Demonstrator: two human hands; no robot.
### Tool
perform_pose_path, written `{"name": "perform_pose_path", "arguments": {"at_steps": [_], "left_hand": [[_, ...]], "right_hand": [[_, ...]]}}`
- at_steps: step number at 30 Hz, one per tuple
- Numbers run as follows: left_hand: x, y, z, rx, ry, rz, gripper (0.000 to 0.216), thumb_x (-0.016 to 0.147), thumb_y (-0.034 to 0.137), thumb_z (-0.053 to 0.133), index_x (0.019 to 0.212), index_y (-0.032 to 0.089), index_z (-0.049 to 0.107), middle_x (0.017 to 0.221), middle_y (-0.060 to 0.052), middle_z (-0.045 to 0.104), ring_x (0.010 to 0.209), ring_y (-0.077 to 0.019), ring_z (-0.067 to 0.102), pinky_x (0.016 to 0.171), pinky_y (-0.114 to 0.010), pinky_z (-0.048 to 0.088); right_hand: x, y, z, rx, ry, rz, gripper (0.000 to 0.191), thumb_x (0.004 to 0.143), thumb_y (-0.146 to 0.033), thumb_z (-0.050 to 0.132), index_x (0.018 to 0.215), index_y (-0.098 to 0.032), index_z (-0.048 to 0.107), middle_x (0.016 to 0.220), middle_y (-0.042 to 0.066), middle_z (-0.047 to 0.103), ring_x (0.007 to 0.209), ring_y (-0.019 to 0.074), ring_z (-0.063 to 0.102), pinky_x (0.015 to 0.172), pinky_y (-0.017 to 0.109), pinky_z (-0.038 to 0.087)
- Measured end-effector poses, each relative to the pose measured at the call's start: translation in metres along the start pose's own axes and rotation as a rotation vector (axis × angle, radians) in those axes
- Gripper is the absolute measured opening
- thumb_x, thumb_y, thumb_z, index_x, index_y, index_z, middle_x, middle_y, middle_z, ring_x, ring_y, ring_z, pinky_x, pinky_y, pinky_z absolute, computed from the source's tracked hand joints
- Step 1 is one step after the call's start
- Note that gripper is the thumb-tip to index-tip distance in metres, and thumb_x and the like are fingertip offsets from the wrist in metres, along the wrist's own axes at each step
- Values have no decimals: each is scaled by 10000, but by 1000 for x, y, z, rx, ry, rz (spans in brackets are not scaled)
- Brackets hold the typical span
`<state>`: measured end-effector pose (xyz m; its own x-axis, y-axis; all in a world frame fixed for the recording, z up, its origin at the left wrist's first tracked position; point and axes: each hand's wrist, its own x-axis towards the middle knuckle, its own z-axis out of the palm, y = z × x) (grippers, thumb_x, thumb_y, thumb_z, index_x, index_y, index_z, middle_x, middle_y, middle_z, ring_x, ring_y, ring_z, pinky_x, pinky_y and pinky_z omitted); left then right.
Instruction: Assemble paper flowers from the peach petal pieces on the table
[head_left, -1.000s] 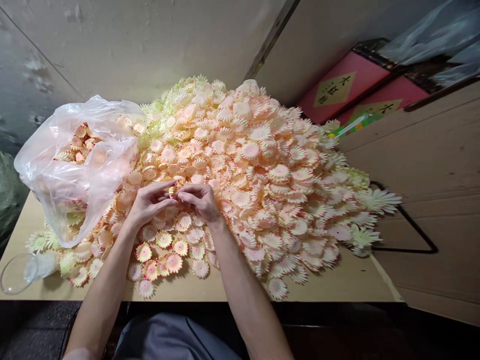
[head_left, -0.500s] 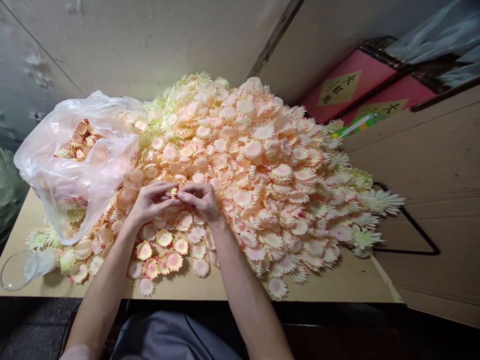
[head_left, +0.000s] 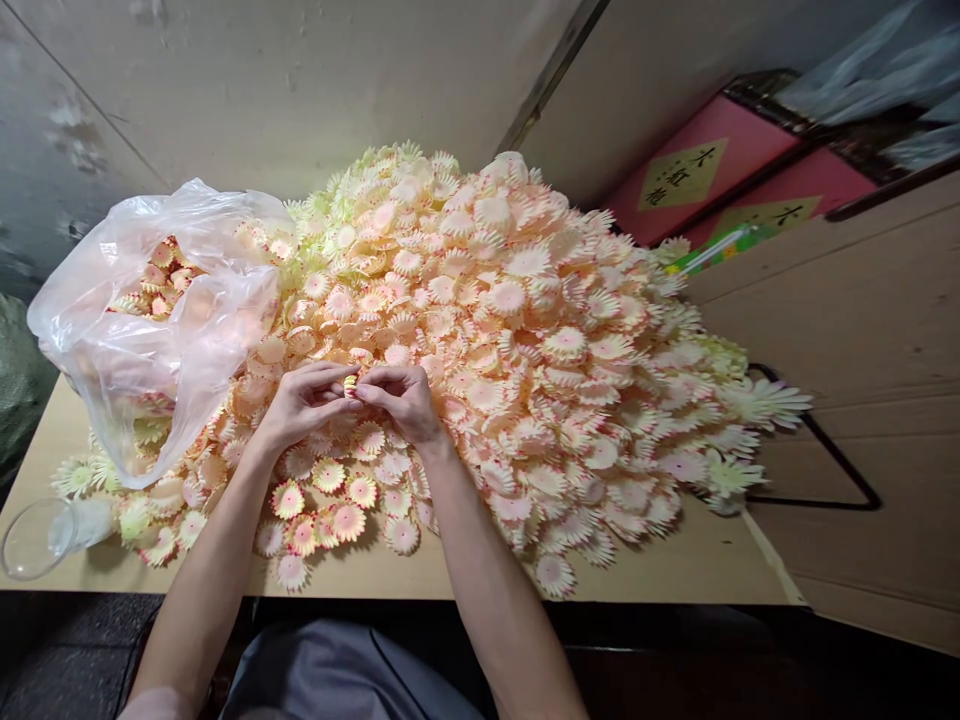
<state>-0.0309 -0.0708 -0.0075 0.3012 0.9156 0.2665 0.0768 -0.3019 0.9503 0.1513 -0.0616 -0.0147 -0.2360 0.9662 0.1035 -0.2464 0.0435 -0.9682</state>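
Observation:
Between my fingertips is a small yellow and red flower piece [head_left: 349, 386], folded or stacked so that its toothed edge shows. My left hand [head_left: 304, 403] pinches it from the left, thumb and fingers closed. From the other side my right hand [head_left: 401, 400] grips it with thumb and forefinger. Both hands are in front of a big heap of artificial flower pieces [head_left: 506, 298], pale pink and cream with red-tipped petals. Below my wrists lie several loose flower pieces [head_left: 348, 522] with brighter red edges.
At the left a translucent plastic bag [head_left: 217, 340] holds more flower pieces. A clear plastic cup [head_left: 37, 540] lies on its side on the wooden table [head_left: 675, 570]. Cardboard [head_left: 862, 400] stands along the right, with pink boxes [head_left: 697, 165] behind. A wall [head_left: 300, 90] closes the back.
Almost nothing differs. Both hands keep their pinch on the small flower piece, which has turned or shifted very slightly.

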Motion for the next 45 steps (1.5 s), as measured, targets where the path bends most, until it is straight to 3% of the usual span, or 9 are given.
{"name": "perform_pose_path", "arguments": {"at_steps": [31,41,45], "left_hand": [[1,8,0,11,-35,-5,438,730,331,812,1138,189,739,1050,-106,707,775,-144,655,660,-236,527],[0,5,-2,25,23,1,477,719,339,823,1164,195,731,1009,-105,734,773,-158,649,666,-245,506],[1,5,-2,43,0,15,463,710,328,831,1141,187,741,988,-101,733,797,-158,646,694,-246,495]], "right_hand": [[0,1,-1,40,-2,39,128,667,-321,797,695,-200,769,689,21,721,613,134,611,597,263,496],[2,1,-2,23,32,48,130,667,-304,774,639,-183,734,529,-31,583,462,76,431,454,225,325],[0,-1,-1,62,-1,37,114,687,-305,775,677,-193,762,604,-5,656,522,98,516,502,233,393]]}}
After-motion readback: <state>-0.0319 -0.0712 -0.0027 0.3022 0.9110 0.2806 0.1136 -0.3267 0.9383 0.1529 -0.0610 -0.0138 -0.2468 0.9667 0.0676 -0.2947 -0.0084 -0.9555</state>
